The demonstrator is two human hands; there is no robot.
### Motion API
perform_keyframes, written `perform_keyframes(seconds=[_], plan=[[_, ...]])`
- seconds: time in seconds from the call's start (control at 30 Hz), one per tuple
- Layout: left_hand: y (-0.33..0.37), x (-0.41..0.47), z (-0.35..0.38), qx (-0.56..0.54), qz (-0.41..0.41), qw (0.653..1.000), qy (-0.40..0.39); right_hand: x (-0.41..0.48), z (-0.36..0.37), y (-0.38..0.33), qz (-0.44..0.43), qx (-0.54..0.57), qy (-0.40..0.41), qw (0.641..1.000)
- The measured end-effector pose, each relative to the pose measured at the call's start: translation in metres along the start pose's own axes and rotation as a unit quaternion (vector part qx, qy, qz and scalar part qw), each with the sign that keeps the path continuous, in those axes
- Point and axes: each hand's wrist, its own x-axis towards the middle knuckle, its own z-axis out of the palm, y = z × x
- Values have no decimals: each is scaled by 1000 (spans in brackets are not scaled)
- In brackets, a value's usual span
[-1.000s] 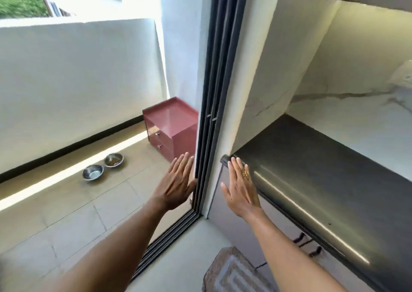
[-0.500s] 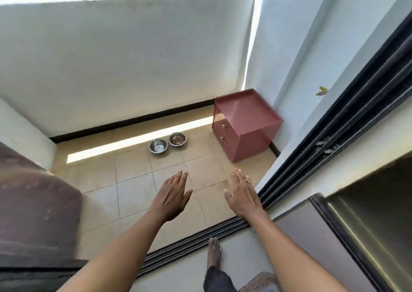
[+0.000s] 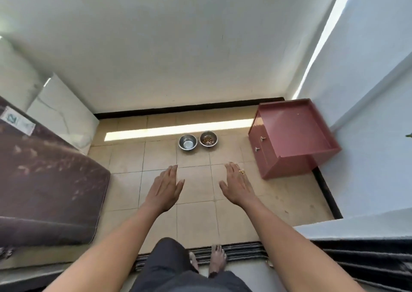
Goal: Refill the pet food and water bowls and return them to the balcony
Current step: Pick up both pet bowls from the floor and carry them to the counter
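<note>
A gold ring [image 3: 242, 172] is worn on the right hand [image 3: 237, 185]. The legs are covered by dark grey trousers [image 3: 169, 265]; the feet [image 3: 217, 259] are bare.

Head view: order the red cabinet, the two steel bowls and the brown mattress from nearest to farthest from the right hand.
From the right hand:
1. Red cabinet, just to its right.
2. Kibble bowl, ahead on the floor, right one of the pair.
3. Bowl without kibble, ahead, left one of the pair.
4. Brown mattress, far left.
</note>
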Motion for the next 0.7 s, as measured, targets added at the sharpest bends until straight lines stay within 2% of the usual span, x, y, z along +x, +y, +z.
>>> perform_keyframes(seconds=[0.2,0.7], plan=[[-28,60,-12,-12,-28,1000,1,81,-12,-11,-26,-29,-28,999],[-144,304,-48,-61,-78,992,-76,326,9,-37,54,10,-121,991]])
